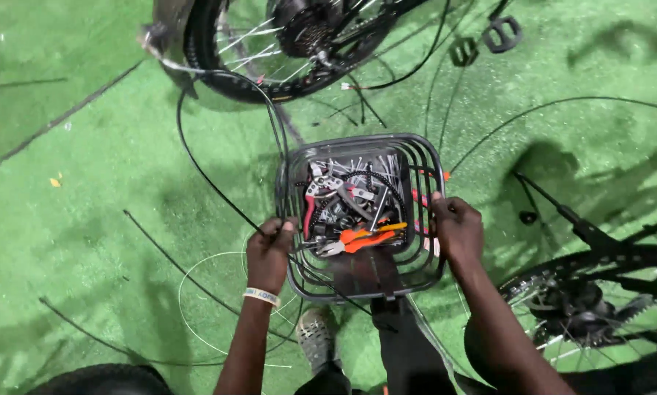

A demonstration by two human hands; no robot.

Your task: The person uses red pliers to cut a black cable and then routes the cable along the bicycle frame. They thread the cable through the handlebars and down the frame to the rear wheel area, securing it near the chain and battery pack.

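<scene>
A dark wire basket (427, 157) sits in front of me over green turf, packed with tools: orange-handled pliers (365, 238), red-handled cutters (312, 196), a chain and several metal parts. My left hand (268, 252) grips the basket's left rim, with a black cable (204, 175) running under its fingers. My right hand (456, 228) grips the right rim. A pale wristband sits on my left wrist.
A bicycle rear wheel with cassette (292, 44) lies beyond the basket. Another wheel and frame (592, 292) lie at the right. Two black pedals (489, 40) rest at the top. Loose cables and a thin wire loop (196, 307) cross the turf. My shoe (317, 338) shows below.
</scene>
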